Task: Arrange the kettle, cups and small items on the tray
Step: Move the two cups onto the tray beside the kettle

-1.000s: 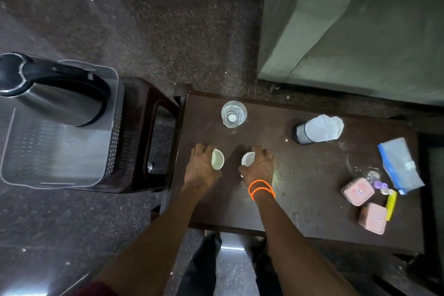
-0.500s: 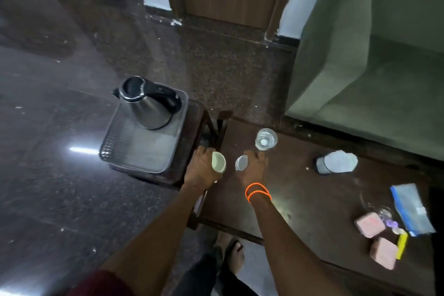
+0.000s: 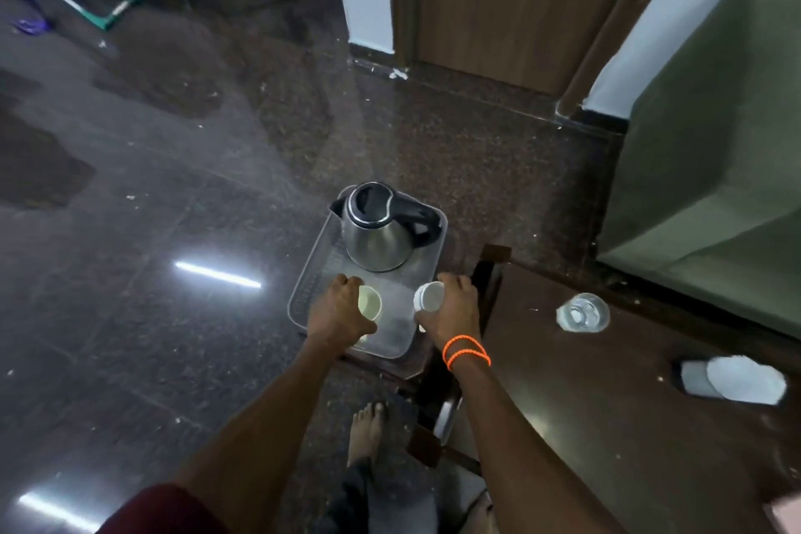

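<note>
A steel kettle with a black lid and handle stands at the far end of the clear perforated tray. My left hand grips a small pale cup over the tray's near left part, its mouth turned sideways. My right hand, with orange bands at the wrist, holds a small white cup over the tray's near right part, also tipped on its side. I cannot tell whether either cup touches the tray.
The tray rests on a dark stool beside a dark wooden table. On the table stand a glass and a lying dark cylinder with white wrap. A green sofa is at the right. My bare foot is below.
Both hands lifted the two cups off the table and carried them left, over the tray. The view swung left and up with them.
</note>
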